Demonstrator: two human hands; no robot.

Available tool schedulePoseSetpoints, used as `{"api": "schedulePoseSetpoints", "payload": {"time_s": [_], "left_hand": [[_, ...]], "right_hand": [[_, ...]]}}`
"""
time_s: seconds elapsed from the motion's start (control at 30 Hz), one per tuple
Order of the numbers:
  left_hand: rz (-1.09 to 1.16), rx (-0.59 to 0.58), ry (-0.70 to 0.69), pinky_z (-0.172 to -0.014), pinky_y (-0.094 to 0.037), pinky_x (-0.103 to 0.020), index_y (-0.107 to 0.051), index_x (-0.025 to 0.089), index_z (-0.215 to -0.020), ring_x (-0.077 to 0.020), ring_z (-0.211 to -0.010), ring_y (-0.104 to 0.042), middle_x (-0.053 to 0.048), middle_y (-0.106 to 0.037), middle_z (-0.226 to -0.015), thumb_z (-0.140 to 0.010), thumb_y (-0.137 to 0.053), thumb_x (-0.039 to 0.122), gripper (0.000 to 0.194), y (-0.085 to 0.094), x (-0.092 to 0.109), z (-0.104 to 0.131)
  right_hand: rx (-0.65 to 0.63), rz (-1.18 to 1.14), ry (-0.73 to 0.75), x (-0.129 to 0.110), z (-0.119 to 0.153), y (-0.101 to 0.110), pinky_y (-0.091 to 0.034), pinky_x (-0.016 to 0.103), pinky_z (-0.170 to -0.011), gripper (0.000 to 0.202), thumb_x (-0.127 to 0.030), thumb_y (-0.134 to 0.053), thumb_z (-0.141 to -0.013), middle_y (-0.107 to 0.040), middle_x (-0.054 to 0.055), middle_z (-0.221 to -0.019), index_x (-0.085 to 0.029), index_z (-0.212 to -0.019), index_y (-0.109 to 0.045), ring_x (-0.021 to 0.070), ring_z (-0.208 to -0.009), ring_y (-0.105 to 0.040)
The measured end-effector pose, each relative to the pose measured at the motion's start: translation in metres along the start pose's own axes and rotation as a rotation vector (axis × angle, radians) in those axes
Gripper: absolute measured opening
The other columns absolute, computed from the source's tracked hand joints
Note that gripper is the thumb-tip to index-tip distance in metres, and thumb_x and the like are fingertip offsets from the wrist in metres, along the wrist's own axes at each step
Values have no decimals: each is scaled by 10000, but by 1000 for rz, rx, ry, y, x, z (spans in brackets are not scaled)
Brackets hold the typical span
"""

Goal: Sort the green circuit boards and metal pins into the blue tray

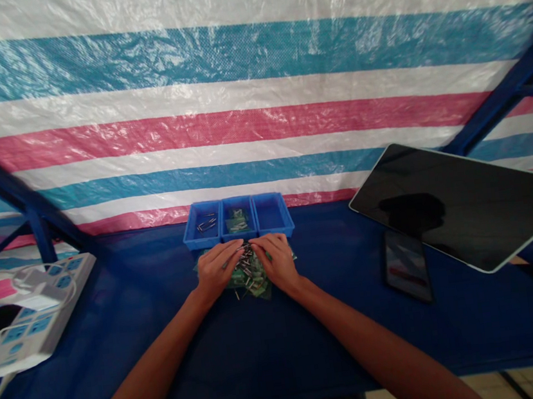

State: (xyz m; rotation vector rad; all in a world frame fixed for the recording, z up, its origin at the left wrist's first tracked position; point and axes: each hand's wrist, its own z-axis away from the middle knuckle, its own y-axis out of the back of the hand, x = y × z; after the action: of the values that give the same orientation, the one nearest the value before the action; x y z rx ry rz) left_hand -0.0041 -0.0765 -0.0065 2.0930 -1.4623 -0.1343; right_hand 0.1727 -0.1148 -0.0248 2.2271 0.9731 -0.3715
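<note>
My left hand (217, 269) and my right hand (277, 261) meet over a pile of small metal pieces, which look like screws or pins (248, 268), mixed with small clear-green plastic bags (260, 285). The fingers of both hands are bent inward and drawn together at the top of the pile. Something small and metallic shows between the fingertips, too small to name. Just beyond the fingers stands a blue three-part tray (222, 231). Its left compartment holds a few metal pins (206, 224); small bags (237, 221) lie in the middle one.
A white power strip (53, 323) with plugs and cables lies on the left of the blue table (267, 361). On the right are a phone (405, 266) and a dark flat screen (471, 207). A striped plastic sheet (257, 123) hangs behind, between blue frame bars (40, 230).
</note>
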Motion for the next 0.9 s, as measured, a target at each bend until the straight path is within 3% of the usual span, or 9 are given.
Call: {"api": "schedulePoseSetpoints", "payload": {"time_s": [0.47, 0.73, 0.9], "left_hand": [[-23, -26, 79, -851, -541, -287, -649, 181, -1066, -152, -900, -676, -53, -717, -999, -906, -502, 170, 218, 1, 1, -2], [-50, -114, 102, -805, -508, -288, -475, 169, -1340, -147, -828, -618, -79, -659, -932, -942, -430, 182, 400, 1, 0, -2], [-21, -81, 74, -806, -515, -288, -565, 188, -1241, -152, -873, -620, -81, -661, -973, -949, -435, 216, 322, -2, -3, -2]], "right_hand": [[46, -3, -30, 0, 2, 0, -359, 351, -848, 175, -200, -452, -937, -694, 22, -899, -213, -973, -623, 149, -844, -614], [59, -20, -38, -4, 0, 3, -369, 351, -834, 183, -207, -444, -936, -698, 28, -889, -211, -947, -626, 155, -820, -623], [72, -16, -43, -5, -1, 5, -371, 352, -835, 183, -197, -443, -931, -698, 28, -885, -210, -939, -625, 156, -823, -627]]}}
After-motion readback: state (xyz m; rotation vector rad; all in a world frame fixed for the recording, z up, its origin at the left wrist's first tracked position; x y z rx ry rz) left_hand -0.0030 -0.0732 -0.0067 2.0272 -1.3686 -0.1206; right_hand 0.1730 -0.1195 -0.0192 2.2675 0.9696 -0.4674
